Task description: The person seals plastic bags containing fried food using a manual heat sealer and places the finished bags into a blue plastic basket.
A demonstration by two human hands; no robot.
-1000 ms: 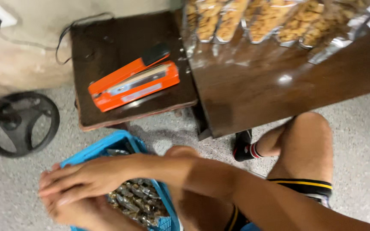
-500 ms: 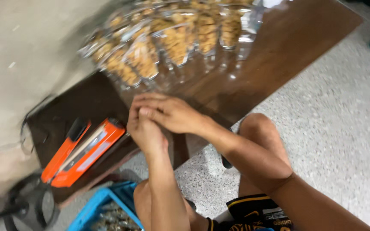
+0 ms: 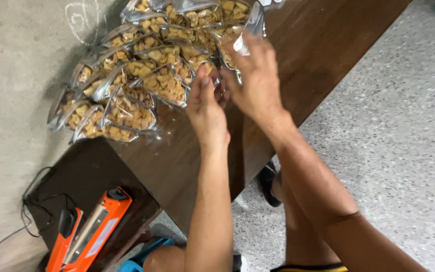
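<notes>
Right grip (image 3: 255, 75) pinching snack bag (image 3: 245, 38), left grip (image 3: 206, 108) loose, table edge (image 3: 278, 146) near

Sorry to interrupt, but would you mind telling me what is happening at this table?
A person is working both hands at a pile of clear snack bags on a dark wooden table. The left hand and the right hand meet at the pile's near edge. An orange heat sealer sits unused on a lower stand.

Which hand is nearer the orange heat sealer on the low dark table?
Left. The left hand rests among the snack bags, on the orange heat sealer side; the right hand is farther off, up the wooden table.
</notes>
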